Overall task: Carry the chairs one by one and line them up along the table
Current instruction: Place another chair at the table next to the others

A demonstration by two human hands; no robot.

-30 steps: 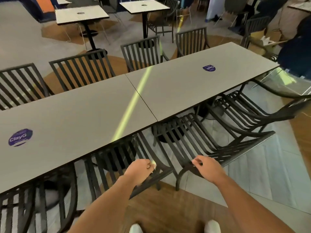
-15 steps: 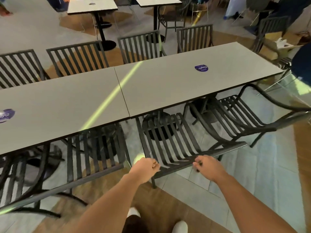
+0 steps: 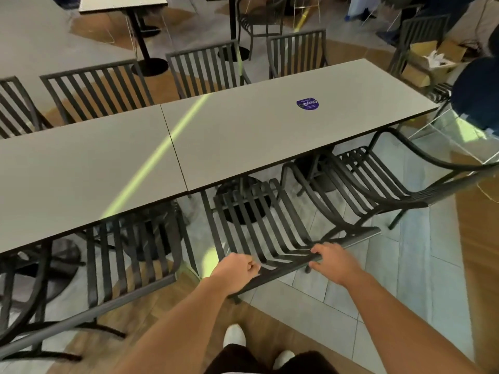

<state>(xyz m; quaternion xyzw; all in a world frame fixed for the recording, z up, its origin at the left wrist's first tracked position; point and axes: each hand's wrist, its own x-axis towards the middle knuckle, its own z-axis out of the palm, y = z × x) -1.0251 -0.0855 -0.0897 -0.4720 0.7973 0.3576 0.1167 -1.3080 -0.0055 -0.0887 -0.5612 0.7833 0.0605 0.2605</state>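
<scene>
A long grey table (image 3: 243, 136), made of two tops pushed together, runs across the view. A black slatted chair (image 3: 259, 220) stands at its near side with the seat partly under the top. My left hand (image 3: 237, 271) is closed around the left end of the chair's top rail. My right hand (image 3: 333, 261) grips the same rail further right. Another black chair (image 3: 129, 255) stands to its left and a third black chair (image 3: 378, 182) to its right, both along the near edge.
Several black chairs (image 3: 94, 90) line the table's far side. Small pedestal tables (image 3: 122, 2) stand further back. A cardboard box (image 3: 432, 60) and a person in dark clothing (image 3: 478, 90) are at the right. My white shoes (image 3: 235, 336) are on wood flooring.
The chair I hold has slid to the right along the table and closer under the top, and I have stepped with it. Both hands stay on its rail.
</scene>
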